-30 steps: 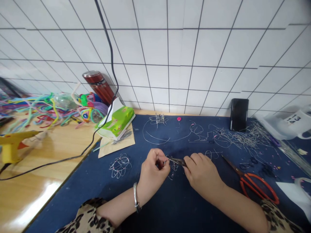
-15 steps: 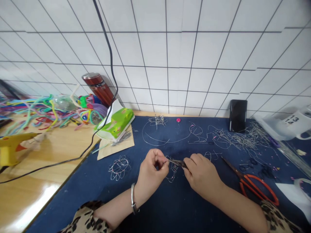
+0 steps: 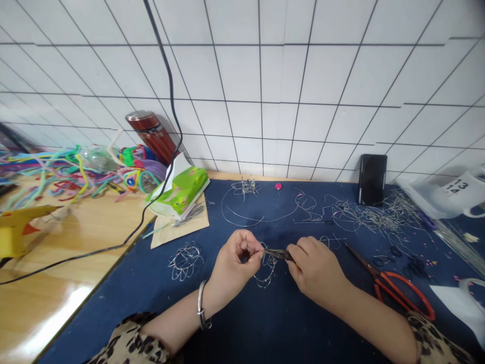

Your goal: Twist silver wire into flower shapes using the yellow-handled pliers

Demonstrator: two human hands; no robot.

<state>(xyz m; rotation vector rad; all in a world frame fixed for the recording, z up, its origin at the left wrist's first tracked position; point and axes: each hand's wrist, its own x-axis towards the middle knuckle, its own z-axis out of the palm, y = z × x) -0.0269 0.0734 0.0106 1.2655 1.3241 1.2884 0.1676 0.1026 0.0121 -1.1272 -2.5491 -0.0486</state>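
My left hand (image 3: 239,263) pinches thin silver wire between thumb and forefinger. Below the fingertips hangs the rest of that piece, a looped wire shape with small pink beads (image 3: 265,275). My right hand (image 3: 316,265) is wrapped round the handles of dark pliers (image 3: 278,254), which are mostly hidden in the palm. The pliers' jaws point left and meet the wire right at my left fingertips. A second looped wire flower with pink beads (image 3: 185,261) lies on the blue mat (image 3: 242,328) to the left of my left hand.
Orange-handled scissors (image 3: 403,290) lie right of my right hand. Behind are tangled wire (image 3: 379,215), a black phone (image 3: 372,179) and a pink bead (image 3: 278,186). Leftward are a tissue pack (image 3: 184,187), a red flask (image 3: 151,134), a black cable (image 3: 171,86) and a yellow glue gun (image 3: 18,227).
Both hands have shifted very slightly, and the left wrist and its bracelet moved a little left. The beaded loops hang slightly lower. The grip on wire and pliers is the same.
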